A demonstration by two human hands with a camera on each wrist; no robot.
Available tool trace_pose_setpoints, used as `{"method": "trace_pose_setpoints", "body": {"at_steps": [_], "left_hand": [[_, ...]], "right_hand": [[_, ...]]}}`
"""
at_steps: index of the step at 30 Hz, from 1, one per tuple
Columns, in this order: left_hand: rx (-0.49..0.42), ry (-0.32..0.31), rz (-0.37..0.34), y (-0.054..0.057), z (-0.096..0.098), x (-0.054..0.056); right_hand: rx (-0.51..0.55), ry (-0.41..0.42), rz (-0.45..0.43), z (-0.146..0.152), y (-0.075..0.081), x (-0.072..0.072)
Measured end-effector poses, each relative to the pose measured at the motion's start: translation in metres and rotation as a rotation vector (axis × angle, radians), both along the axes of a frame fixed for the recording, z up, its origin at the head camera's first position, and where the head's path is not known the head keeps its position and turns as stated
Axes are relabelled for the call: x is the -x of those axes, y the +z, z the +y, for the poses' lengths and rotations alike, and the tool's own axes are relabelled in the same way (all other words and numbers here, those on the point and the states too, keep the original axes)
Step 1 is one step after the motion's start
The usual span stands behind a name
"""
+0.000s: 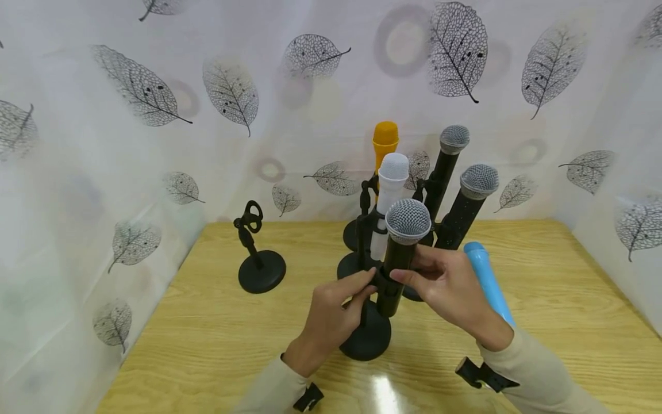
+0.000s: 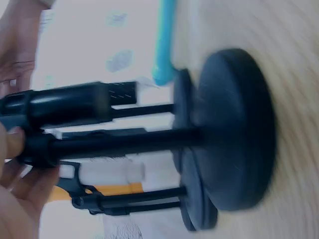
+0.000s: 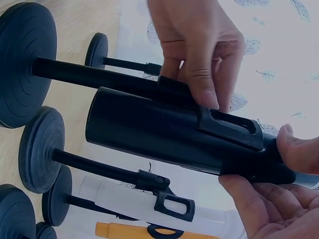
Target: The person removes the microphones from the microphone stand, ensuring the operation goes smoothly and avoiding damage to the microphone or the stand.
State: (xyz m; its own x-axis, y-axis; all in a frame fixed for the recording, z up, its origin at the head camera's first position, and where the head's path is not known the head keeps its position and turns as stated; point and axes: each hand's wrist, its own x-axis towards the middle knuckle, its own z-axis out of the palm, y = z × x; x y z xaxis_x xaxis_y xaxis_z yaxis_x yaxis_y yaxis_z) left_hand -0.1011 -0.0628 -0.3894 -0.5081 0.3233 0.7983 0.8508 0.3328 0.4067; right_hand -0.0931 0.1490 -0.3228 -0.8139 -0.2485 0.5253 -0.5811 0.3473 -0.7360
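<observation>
A black microphone (image 1: 399, 253) with a silver mesh head sits, slightly tilted, in the clip (image 3: 232, 130) of the nearest black stand. The stand's round base (image 1: 366, 340) rests on the table. My left hand (image 1: 331, 313) pinches the stand at the joint by the clip; in the left wrist view its fingers wrap the top of the pole (image 2: 124, 144). With thumb and fingers on either side, my right hand (image 1: 455, 287) grips the microphone body above the clip. Just behind it stands a white microphone (image 1: 394, 172) in its own stand.
An orange microphone (image 1: 385, 138) and two black microphones (image 1: 455, 141) (image 1: 478, 184) stand in holders behind. Under my right forearm lies a blue microphone (image 1: 488, 282) on the wooden table (image 1: 207, 339). One stand with a bare ring clip (image 1: 260, 270) is at left. Leaf-patterned cloth (image 1: 320, 115) backs the table.
</observation>
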Motion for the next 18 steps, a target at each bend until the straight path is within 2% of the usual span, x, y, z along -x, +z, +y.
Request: {"method": "trace_pose_setpoints", "body": {"at_steps": [3,5,11,18], "left_hand": [[0.015,-0.005,0.068,-0.006,-0.0012,0.0014],[0.037,-0.001,0.089,-0.0081,-0.0016,0.0018],[0.075,0.014,0.103,-0.0079,-0.0033,0.0006],[0.079,0.021,0.115,-0.0077,-0.0038,0.0011]], "right_hand": [[-0.007,-0.009,-0.001,-0.0015,0.0003,0.0001],[-0.014,-0.011,0.0,-0.0015,0.0017,0.0001],[-0.021,-0.004,-0.016,-0.0016,0.004,0.0003],[-0.013,0.006,-0.022,-0.0026,0.0052,-0.0002]]}}
